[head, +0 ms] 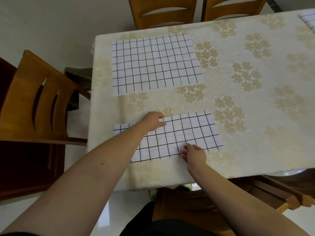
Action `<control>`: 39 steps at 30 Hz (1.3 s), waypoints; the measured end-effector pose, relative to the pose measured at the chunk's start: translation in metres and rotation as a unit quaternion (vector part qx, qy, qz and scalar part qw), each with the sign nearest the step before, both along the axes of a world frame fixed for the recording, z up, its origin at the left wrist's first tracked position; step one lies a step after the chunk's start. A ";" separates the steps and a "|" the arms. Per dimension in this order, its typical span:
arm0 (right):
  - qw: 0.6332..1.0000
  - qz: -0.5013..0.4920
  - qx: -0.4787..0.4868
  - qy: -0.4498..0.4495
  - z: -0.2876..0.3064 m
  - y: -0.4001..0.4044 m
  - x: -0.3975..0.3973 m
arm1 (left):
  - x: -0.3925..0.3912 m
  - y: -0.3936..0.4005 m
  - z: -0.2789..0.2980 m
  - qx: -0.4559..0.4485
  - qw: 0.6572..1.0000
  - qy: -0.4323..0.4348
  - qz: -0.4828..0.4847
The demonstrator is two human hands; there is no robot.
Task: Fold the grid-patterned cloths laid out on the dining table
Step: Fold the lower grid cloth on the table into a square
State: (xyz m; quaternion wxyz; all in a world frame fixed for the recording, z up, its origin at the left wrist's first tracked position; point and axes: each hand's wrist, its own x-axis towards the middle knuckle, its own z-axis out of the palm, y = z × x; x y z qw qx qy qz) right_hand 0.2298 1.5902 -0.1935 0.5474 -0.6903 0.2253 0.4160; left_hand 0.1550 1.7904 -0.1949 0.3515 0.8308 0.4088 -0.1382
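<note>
Two grid-patterned cloths lie on the bench (238, 150), which is covered by a cream tablecloth with pale gold flowers. The near cloth (179, 135) is a long narrow strip lying flat directly under both hands. The left hand (153, 120) rests at its far edge, fingers curled and pinching that edge. The right hand (193, 155) sits at the near edge, fingers fairly straight and pressing on the fabric; whether it pinches the edge cannot be told. The far cloth (156, 63) lies spread open and flat beyond the left hand, well apart from both hands. A corner of a third gridded piece (308, 20) shows far off past the right hand. Wooden chairs (39, 99) stand around the bench.
</note>
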 end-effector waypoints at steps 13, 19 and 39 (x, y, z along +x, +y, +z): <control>0.990 0.113 -0.057 -0.071 -0.004 -0.034 0.018 | 0.005 0.003 0.015 -0.015 0.999 -0.010 -0.033; 0.975 0.218 0.027 -0.021 0.000 -0.035 -0.007 | 0.000 0.005 0.020 -0.120 0.987 -0.070 0.086; 0.944 0.297 0.102 -0.103 -0.001 -0.032 0.014 | -0.032 -0.006 0.020 -0.186 0.966 -0.064 0.167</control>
